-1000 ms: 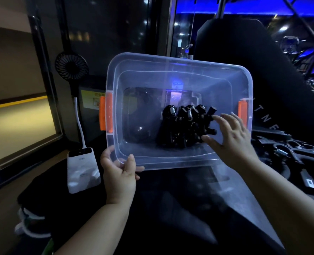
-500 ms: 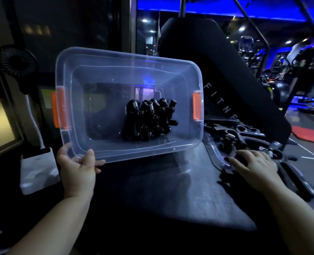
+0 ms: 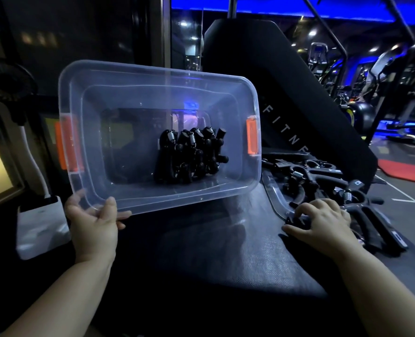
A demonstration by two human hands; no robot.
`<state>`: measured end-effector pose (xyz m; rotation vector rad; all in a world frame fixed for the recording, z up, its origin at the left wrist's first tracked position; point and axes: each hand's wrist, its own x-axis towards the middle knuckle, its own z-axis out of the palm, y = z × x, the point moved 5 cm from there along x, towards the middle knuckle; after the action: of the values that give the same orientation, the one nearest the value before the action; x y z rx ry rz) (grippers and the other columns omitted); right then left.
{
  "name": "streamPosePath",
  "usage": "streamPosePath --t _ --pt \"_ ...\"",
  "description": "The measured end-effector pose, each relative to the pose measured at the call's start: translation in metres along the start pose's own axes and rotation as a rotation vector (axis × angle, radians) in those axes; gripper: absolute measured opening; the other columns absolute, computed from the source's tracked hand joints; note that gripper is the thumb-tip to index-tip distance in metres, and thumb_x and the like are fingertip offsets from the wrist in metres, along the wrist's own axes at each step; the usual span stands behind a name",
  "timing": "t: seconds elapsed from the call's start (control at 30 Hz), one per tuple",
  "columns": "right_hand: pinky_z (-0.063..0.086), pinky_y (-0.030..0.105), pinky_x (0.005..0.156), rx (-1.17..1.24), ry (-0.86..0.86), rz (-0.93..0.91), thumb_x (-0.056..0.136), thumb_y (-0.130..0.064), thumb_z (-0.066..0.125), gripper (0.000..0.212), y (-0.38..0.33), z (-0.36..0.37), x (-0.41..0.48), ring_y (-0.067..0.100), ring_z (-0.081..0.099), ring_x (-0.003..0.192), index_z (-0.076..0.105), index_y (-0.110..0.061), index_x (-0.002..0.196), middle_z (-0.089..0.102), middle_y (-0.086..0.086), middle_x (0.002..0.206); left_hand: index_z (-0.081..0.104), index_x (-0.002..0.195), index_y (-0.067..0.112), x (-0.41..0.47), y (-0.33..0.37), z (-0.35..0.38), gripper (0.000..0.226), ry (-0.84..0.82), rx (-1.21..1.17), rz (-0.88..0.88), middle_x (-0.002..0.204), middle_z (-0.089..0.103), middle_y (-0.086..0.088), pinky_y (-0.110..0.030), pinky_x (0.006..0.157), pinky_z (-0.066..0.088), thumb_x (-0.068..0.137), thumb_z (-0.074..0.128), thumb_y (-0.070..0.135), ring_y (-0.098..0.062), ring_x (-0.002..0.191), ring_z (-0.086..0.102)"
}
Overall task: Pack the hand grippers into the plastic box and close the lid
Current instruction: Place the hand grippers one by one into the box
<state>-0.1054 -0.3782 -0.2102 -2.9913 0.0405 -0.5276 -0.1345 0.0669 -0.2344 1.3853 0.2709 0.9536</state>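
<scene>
Hand grippers [image 3: 189,156], a small black bunch, already lie in the plastic box [image 3: 158,207], toward its right side; the left hand [image 3: 94,222] grips the box's near left corner and tips it up; the right hand [image 3: 323,222] curls its fingers round one of the loose grippers [image 3: 323,181] piled at the right; these seem to sit on the clear lid [image 3: 272,198], so it cannot go on yet; a fan [image 3: 4,79] stands far left.
</scene>
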Motion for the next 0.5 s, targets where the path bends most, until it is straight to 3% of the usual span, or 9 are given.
streamPosePath --t 0.23,0.5 --pt "0.018 0.038 0.102 -0.027 -0.011 -0.022 0.075 -0.067 0.060 0.039 -0.006 0.003 0.004 0.013 0.029 0.127 0.063 -0.043 0.106 0.053 -0.013 0.117 0.027 0.136 0.013 -0.001 0.000 0.000 0.047 -0.005 -0.003 -0.006 0.082 0.060 -0.002 -0.012 0.042 0.045 0.096 0.051 0.007 -0.004 0.053 0.066" --pt "0.016 0.028 0.095 0.077 -0.030 -0.142 0.071 -0.064 0.068 0.033 -0.024 0.004 0.000 0.007 0.046 0.114 0.067 -0.042 0.095 0.056 -0.018 0.105 0.028 0.136 0.014 -0.003 0.003 0.001 0.047 0.005 0.007 -0.011 0.084 0.059 0.000 -0.012 0.043 0.046 0.096 0.051 0.008 -0.003 0.053 0.066"
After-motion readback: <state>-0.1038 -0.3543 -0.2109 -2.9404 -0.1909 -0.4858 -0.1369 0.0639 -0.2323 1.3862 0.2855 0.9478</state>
